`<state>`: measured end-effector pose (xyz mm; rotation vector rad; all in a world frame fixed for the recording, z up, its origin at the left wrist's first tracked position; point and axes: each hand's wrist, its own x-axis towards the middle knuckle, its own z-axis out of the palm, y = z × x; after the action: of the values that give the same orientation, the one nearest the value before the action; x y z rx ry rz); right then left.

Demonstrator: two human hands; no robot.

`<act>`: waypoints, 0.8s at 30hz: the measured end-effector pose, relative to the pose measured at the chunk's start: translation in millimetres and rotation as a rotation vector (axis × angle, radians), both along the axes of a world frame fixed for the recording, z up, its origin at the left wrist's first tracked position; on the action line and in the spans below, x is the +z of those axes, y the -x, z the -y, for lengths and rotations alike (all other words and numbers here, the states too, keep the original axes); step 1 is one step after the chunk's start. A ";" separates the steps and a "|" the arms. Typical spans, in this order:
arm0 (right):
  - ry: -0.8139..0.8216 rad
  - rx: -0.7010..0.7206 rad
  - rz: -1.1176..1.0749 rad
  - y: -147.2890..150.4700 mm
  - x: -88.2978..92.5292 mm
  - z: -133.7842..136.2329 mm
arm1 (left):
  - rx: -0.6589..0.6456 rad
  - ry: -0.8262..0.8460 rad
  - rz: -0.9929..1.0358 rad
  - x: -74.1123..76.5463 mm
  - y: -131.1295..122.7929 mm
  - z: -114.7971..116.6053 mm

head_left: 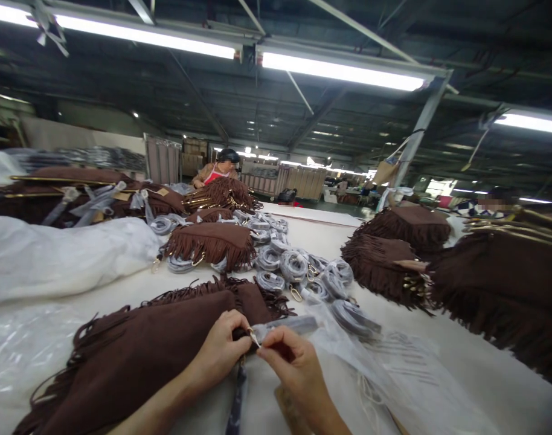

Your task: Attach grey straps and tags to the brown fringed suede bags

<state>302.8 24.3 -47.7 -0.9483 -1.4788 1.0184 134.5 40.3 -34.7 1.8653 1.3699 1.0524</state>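
A brown fringed suede-like bag lies on the table in front of me. At its right end my left hand pinches thumb and finger together at a small metal clasp. My right hand is closed close beside it, fingertips pinching a thin white string that runs to the clasp. Below the right hand, partly hidden by it, hangs a tan tag. A dark wrapped strap runs down from beneath my left hand.
Several coiled straps in plastic lie beyond the bag. More brown fringed bags are piled to the right and far left. White plastic sheeting covers the left side. Clear bags lie at right. A co-worker is across the table.
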 end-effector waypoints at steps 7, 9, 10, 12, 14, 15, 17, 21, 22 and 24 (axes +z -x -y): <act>-0.012 0.005 0.076 7.1 -6.5 1.4 | 0.061 -0.099 -0.120 -0.3 -6.4 7.5; -0.042 -0.008 0.118 7.1 -6.3 0.6 | 0.063 -0.111 -0.121 -1.8 -7.1 7.8; -0.060 -0.016 0.142 7.0 -6.1 -0.1 | 0.064 -0.117 -0.120 -2.5 -7.2 7.8; -0.093 -0.035 0.188 7.0 -5.5 -1.6 | 0.063 -0.124 -0.121 -3.5 -7.4 7.8; -0.119 -0.056 0.225 7.5 -4.6 -2.7 | 0.063 -0.130 -0.123 -3.8 -7.6 8.1; -0.130 -0.064 0.240 7.9 -4.3 -2.9 | 0.064 -0.132 -0.122 -3.7 -7.8 8.4; -0.147 -0.070 0.260 9.0 -4.0 -3.0 | 0.068 -0.136 -0.115 -3.4 -8.3 9.0; -0.173 -0.077 0.290 10.8 -6.3 -2.9 | 0.069 -0.140 -0.094 -4.0 -9.2 9.6; -0.180 -0.083 0.299 11.0 -7.0 -3.2 | 0.070 -0.142 -0.089 -4.4 -9.3 9.5; -0.204 -0.103 0.316 11.0 -7.7 -4.0 | 0.073 -0.148 -0.083 -5.2 -9.3 9.4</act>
<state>291.8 28.3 -55.4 -1.0590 -1.7367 0.6485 143.8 30.9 -39.9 1.9991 1.4515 1.1522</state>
